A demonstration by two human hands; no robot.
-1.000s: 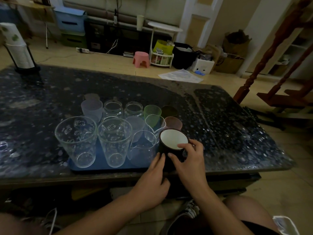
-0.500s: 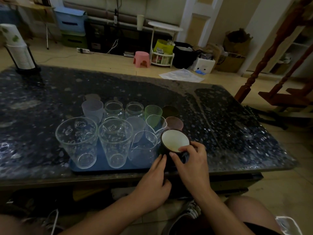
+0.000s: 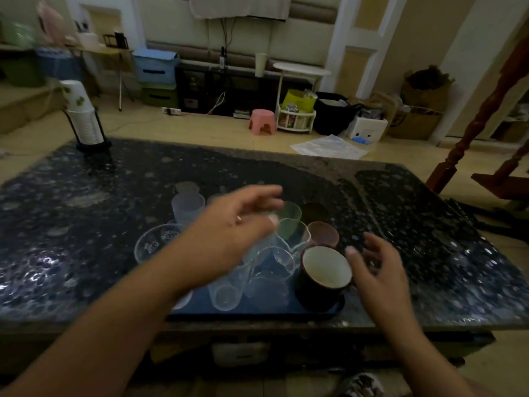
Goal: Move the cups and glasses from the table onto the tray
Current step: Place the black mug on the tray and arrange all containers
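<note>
Your left hand (image 3: 237, 224) and right hand (image 3: 378, 270) are both bare: no gloves and no wristbands. Your forearms are bare too, uncovered all the way to the near edge of the view, so no sleeve shows on either side. On your left hand a thin ring (image 3: 238, 218) glints gold on one finger, small and partly blurred. Both hands are smeared by motion blur, the left more than the right, so the nails and knuckles read only as soft shapes. On your right hand one fingertip (image 3: 349, 250) catches the light, showing a pale nail. Near the bottom edge, a dark patterned shoe (image 3: 363, 385) of yours shows, blurred.
</note>
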